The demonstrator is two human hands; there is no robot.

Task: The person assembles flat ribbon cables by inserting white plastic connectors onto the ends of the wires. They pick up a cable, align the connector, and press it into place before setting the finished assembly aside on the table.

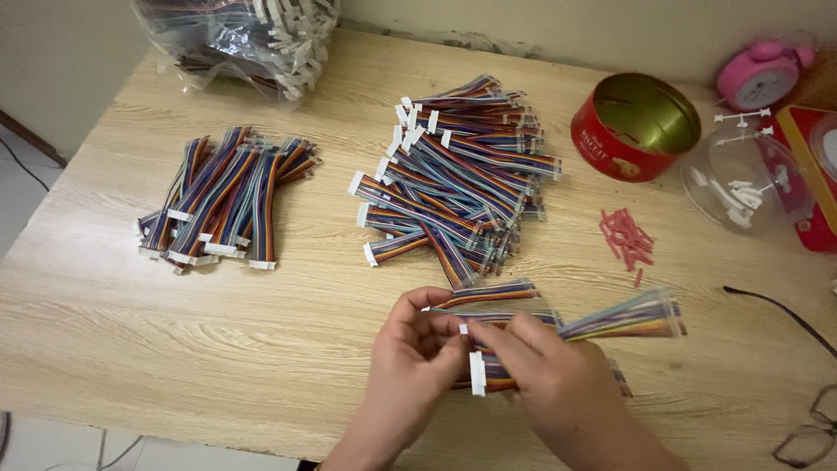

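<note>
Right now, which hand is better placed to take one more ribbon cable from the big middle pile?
Probably the left hand. It lies just below the big pile and grips only the bundle end with its fingers. The right hand covers the bundle and seems to carry most of it.

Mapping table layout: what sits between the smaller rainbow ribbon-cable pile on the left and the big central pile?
Head view: between the smaller left pile of rainbow ribbon cables and the big central pile lies only bare light wooden tabletop; nothing sits there.
</note>
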